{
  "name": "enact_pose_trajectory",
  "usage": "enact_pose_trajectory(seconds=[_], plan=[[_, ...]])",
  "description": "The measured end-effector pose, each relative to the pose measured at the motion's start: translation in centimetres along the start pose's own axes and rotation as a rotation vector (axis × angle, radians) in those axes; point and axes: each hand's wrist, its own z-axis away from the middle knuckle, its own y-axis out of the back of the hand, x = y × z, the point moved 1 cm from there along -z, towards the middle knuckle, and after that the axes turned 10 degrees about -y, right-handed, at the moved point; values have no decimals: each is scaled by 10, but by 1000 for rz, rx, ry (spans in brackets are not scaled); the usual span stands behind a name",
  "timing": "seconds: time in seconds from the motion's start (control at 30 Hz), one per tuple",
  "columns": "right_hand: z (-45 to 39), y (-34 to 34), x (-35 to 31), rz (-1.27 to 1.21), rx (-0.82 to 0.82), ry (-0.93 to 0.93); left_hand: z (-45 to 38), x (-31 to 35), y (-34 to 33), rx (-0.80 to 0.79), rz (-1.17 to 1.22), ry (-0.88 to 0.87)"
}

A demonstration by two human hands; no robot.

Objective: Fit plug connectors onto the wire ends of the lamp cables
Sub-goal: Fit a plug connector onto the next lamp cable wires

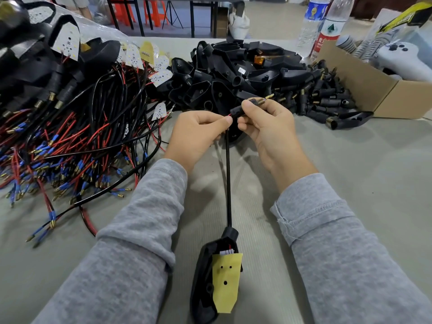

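At a grey-covered workbench (350, 160), we hold a black plug connector (243, 108) just above centre, our right hand (266, 127) pinched on its body with thumb and forefinger, its threaded brass tip (263, 101) and a gold pin pointing toward 2 o'clock. Our left hand (198, 132) meets it from 9 o'clock, fingertips closed on the red wire (228, 116) where it enters the connector; the two hands nearly touch. The black lamp cable (228, 174) drops straight toward 6 o'clock to a black lamp housing (205, 284) lying between our grey sleeves, a yellow sheet (226, 284) over its face. At 9 o'clock sprawls a tangle of red and black cables with blue-sleeved terminals (70, 160). At 12 o'clock sits a heap of empty black housings (233, 71), at 2 o'clock a pile of connectors (327, 99) beside a cardboard box (364, 90), with two water bottles (327, 26) behind.
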Motion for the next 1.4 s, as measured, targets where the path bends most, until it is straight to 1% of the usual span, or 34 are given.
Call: enact_pose_trajectory(seconds=[0.17, 0.33, 0.5, 0.77, 1.0, 1.13, 1.3, 1.4], plan=[[-2, 1, 2, 23, 36, 20, 1, 0, -3, -23, -37, -43], [-3, 1, 3, 77, 51, 37, 2, 1, -3, 34, -105, -67], [-4, 2, 5, 160, 80, 26, 3, 6, -3, 28, -141, -133], [-3, 0, 4, 164, 35, 9, 3, 4, -3, 12, -205, -149], [0, 0, 1, 57, 48, -19, 3, -2, -4, -18, -154, -101], [0, 1, -1, -12, 88, -18, 4, -1, -3, -27, -95, -69], [0, -1, 0, 73, 64, -20, 5, 3, -5, -58, -108, -145], [0, -3, 1, 137, 49, -23, 3, 2, -5, -62, -123, -150]])
